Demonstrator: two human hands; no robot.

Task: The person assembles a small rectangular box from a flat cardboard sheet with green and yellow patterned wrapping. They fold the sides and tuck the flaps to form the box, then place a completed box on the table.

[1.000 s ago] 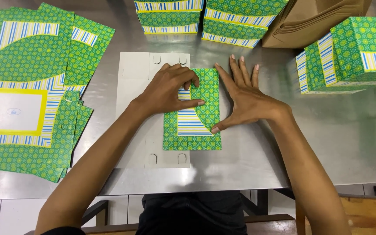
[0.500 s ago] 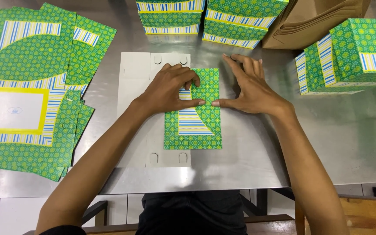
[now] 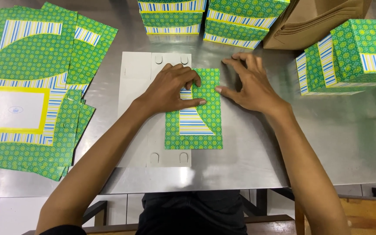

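A flat box blank [image 3: 141, 109] lies white side up on the steel table [image 3: 257, 161], with its green patterned right panel [image 3: 199, 126] folded over on top. My left hand [image 3: 170, 89] presses down on the upper part of that folded panel, thumb stretched across it. My right hand [image 3: 251, 82] rests on the table at the panel's right edge, fingers spread, thumb tip touching the fold. Neither hand grips anything.
A stack of flat green blanks [image 3: 27, 87] covers the table's left side. Assembled green boxes stand at the back [image 3: 175, 15], [image 3: 244, 19] and at the right [image 3: 353, 56]. A brown paper bag [image 3: 318, 21] lies at the back right.
My right hand has slid from lying flat on the panel's right side to the table just beyond its edge, fingers pointing more to the left. My left hand has stayed pressed on the panel.
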